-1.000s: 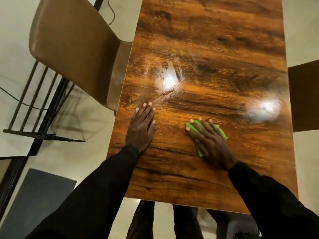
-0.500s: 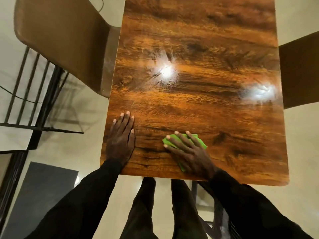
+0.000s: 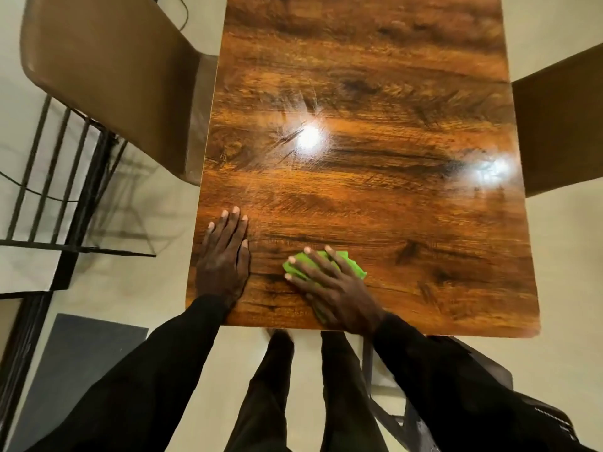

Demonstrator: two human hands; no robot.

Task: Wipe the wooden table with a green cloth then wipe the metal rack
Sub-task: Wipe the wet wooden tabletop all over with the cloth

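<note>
The glossy wooden table (image 3: 375,177) fills the middle of the head view, with two bright light reflections on it. My right hand (image 3: 332,285) presses a folded green cloth (image 3: 350,264) flat on the tabletop near the front edge, fingers spread straight over it. My left hand (image 3: 225,259) rests flat on the table's front left corner, fingers straight and holding nothing. The black metal rack (image 3: 58,190) stands on the floor at the far left, beyond the chair.
A brown chair (image 3: 107,76) is tucked against the table's left side, and another brown chair (image 3: 561,125) sits at the right edge. A dark mat (image 3: 81,363) lies on the floor at lower left. My legs stand at the table's front edge.
Over the last second my right hand has slid the cloth towards the front edge and leftwards, closer to my left hand. My left hand has also drawn back to the front left corner.
</note>
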